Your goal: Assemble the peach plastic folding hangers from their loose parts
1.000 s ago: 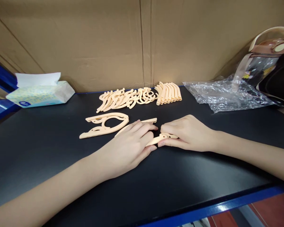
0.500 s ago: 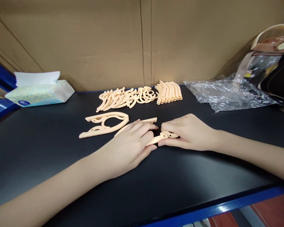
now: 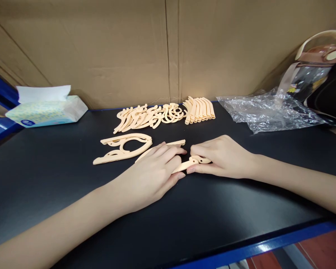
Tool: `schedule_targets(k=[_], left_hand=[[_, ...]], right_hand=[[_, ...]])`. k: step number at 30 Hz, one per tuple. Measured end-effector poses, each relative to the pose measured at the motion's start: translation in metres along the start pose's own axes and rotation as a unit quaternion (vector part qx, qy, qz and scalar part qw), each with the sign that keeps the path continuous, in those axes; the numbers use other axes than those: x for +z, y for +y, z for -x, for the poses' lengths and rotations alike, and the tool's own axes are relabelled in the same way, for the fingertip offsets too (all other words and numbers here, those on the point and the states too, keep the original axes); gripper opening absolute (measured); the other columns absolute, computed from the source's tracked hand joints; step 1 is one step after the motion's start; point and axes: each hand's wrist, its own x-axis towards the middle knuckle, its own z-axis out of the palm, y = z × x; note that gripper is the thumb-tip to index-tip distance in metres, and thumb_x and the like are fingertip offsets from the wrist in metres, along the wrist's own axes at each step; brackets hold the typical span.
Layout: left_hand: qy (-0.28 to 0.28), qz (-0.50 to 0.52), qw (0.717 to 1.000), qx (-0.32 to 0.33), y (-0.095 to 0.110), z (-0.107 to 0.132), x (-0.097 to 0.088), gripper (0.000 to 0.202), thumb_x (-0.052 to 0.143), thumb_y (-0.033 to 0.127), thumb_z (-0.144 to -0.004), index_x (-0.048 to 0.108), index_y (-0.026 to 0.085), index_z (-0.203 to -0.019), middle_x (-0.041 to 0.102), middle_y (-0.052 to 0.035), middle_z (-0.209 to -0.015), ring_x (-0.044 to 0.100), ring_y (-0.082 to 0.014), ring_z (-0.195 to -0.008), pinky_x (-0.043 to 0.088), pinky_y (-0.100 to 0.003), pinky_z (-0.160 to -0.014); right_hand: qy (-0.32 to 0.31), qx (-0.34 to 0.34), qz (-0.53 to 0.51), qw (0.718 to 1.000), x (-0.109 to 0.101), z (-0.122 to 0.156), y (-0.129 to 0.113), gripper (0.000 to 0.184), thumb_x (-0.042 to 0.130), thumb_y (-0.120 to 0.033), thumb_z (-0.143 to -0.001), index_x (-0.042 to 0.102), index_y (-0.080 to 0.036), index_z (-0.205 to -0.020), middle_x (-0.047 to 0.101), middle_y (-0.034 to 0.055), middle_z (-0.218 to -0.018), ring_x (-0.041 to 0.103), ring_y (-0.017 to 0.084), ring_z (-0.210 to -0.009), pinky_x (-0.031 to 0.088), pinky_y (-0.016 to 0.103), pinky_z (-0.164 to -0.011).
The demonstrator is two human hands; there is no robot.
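The way the left hand (image 3: 154, 173) and right hand (image 3: 224, 157) were both pinching the thin peach plastic piece (image 3: 192, 163), too much squeeze could've snapped it, I reckon.

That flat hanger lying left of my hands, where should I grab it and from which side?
Probably the arched bar of the hanger, pinched from above: it lies flat on the table, and the open loop beneath the arch lets a fingertip hook under. Come from its left, away from the left hand on the strip.
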Motion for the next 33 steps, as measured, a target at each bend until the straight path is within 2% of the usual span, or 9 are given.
schedule_targets(k=[14, 21, 26, 30, 33], left_hand=[[0.001, 0.009, 1.000, -0.001, 0.0000, -0.0009, -0.0004, 0.028, 0.039, 0.027, -0.102, 0.057, 0.015, -0.120, 0.056, -0.0109, -0.133, 0.047, -0.0276, -0.131, 0.037, -0.051, -0.113], [-0.004, -0.003, 1.000, -0.001, 0.0000, 0.0006, -0.0006, 0.028, 0.039, 0.026, -0.102, 0.060, 0.013, -0.116, 0.057, -0.0119, -0.132, 0.050, -0.0278, -0.126, 0.037, -0.053, -0.112], [-0.002, 0.002, 1.000, -0.001, -0.0004, 0.0010, -0.0006, 0.029, 0.038, 0.026, -0.102, 0.061, 0.013, -0.114, 0.056, -0.0125, -0.134, 0.047, -0.0283, -0.129, 0.040, -0.051, -0.110], [-0.002, 0.016, 1.000, -0.007, -0.0002, 0.0010, 0.0001, 0.031, 0.037, 0.026, -0.103, 0.056, 0.015, -0.125, 0.055, -0.0103, -0.135, 0.046, -0.0256, -0.129, 0.038, -0.049, -0.112], [-0.004, 0.029, 0.999, -0.017, 0.0015, 0.0009, -0.0012, 0.032, 0.037, 0.026, -0.103, 0.055, 0.016, -0.126, 0.055, -0.0094, -0.134, 0.046, -0.0249, -0.131, 0.033, -0.050, -0.116]], right_hand=[[-0.006, -0.002, -0.010, 1.000, -0.0003, -0.0003, 0.0004, 0.039, 0.044, -0.049, -0.099, 0.053, -0.018, -0.078, 0.055, -0.0053, -0.064, 0.045, 0.008, -0.052, 0.021, 0.025, -0.051], [0.023, 0.010, 0.020, 0.999, -0.0039, -0.0001, 0.0044, 0.045, 0.049, -0.061, -0.092, 0.051, -0.019, -0.075, 0.052, -0.0055, -0.061, 0.042, 0.008, -0.050, 0.022, 0.024, -0.050], [0.032, 0.020, 0.019, 0.999, -0.0060, 0.0005, 0.0068, 0.047, 0.051, -0.066, -0.089, 0.051, -0.020, -0.082, 0.051, -0.0062, -0.061, 0.044, 0.009, -0.051, 0.025, 0.023, -0.051], [-0.003, 0.019, -0.015, 1.000, -0.0049, 0.0011, 0.0061, 0.038, 0.049, -0.058, -0.094, 0.052, -0.019, -0.094, 0.053, -0.0059, -0.065, 0.045, 0.009, -0.051, 0.024, 0.023, -0.051], [-0.027, 0.010, -0.050, 0.998, -0.0046, 0.0009, 0.0050, 0.034, 0.048, -0.052, -0.096, 0.051, -0.019, -0.090, 0.055, -0.0046, -0.070, 0.044, 0.009, -0.054, 0.025, 0.024, -0.052]])
